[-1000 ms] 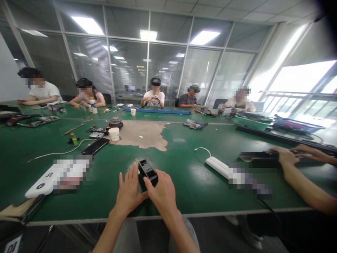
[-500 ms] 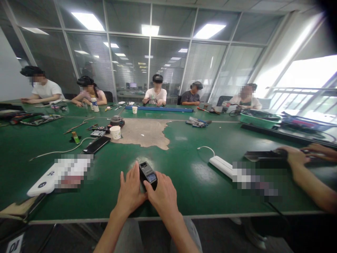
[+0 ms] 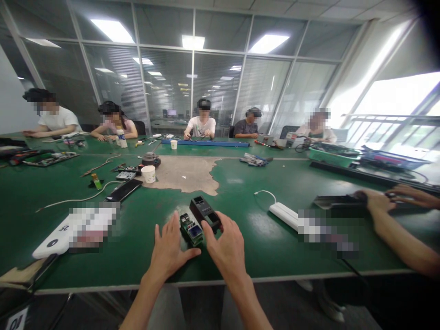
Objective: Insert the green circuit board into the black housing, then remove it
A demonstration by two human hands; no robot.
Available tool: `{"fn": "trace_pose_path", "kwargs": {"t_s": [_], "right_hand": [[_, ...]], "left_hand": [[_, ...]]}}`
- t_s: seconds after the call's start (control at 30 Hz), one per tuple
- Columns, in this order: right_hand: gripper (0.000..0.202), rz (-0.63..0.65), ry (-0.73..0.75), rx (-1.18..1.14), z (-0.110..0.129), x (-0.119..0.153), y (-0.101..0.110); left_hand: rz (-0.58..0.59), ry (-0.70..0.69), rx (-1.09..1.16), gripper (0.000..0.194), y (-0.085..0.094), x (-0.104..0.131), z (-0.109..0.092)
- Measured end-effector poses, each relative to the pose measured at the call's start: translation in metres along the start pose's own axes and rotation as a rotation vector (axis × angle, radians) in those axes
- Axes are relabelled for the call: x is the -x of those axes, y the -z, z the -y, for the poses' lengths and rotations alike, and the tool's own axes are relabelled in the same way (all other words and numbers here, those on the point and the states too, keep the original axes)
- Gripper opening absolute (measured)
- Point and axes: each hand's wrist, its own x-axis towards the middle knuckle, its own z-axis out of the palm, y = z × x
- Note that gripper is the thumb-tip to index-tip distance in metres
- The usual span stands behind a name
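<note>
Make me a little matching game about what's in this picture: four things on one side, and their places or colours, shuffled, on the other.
Things:
1. Black casing
2. Circuit board
3. Long bar
4. Plastic basket

Places and colours:
A. Pale green, off to the right
B. Right beside the fingers of the left hand
C. Blue, beyond the brown patch
D. Held in the right hand

Right pairs: 1-D, 2-B, 3-C, 4-A
</note>
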Motion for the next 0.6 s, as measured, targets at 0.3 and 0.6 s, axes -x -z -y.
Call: {"fn": "trace_pose_path", "kwargs": {"t_s": [0.3, 0.6], "right_hand": [[0.041, -0.019, -0.069, 0.118, -0.055, 0.013, 0.000], [0.041, 0.039, -0.065, 0.185, -0.075, 0.028, -0.003]], "left_hand": [[-0.008, -0.021, -0.021, 0.120, 0.001, 0.001, -0.001], [0.004, -0.026, -0.031, 0.119, 0.000, 0.000, 0.000]]}}
